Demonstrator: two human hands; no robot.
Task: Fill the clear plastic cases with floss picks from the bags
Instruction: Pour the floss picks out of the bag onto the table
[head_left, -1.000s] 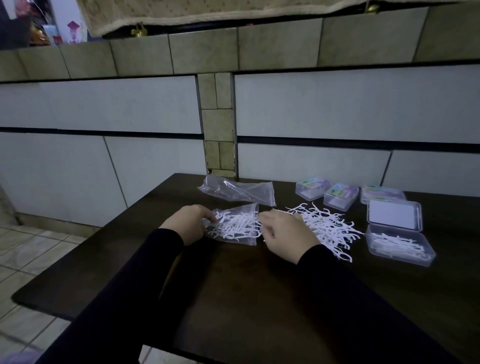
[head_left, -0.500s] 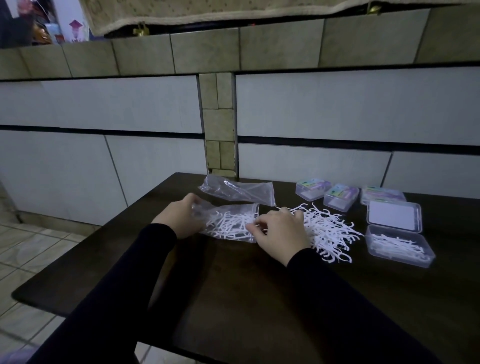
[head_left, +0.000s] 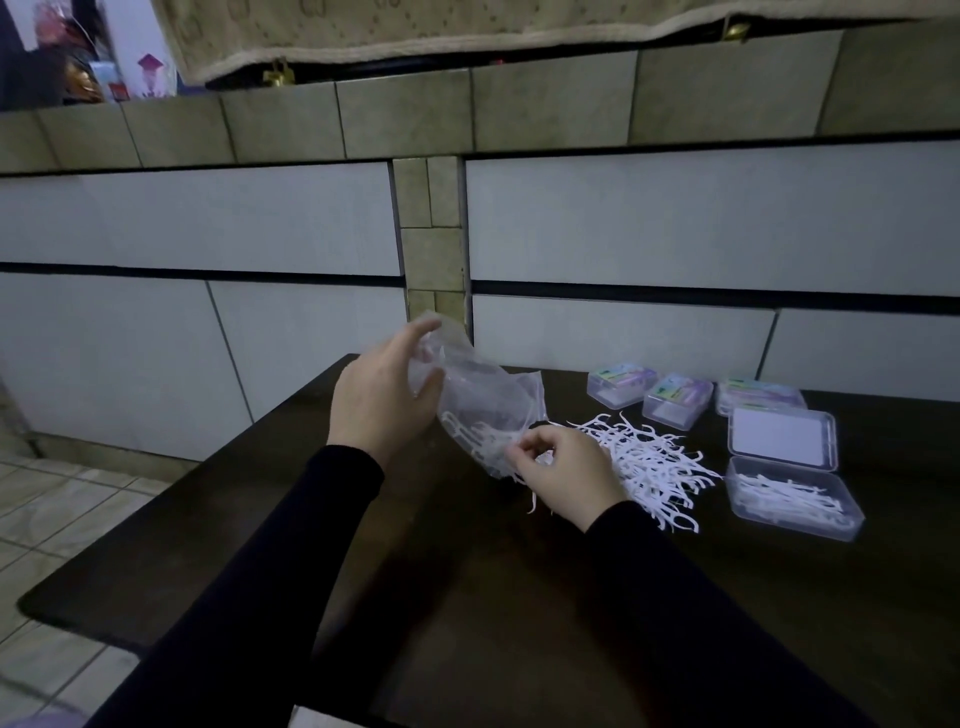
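A dark surface (head_left: 467, 597) stands by a tiled wall (head_left: 675, 218). The left hand (head_left: 382, 395) grips the top of a clear bag (head_left: 483, 400) and holds it up off the surface. The right hand (head_left: 563, 475) pinches the bag's low end, where white floss picks (head_left: 480, 434) sit inside. Just to the right of the right hand lies a loose pile of picks (head_left: 654, 462). Further right is an open case (head_left: 792, 499) with picks in it, its lid (head_left: 782, 436) flipped back. Behind the pile stand three closed cases (head_left: 675, 400).
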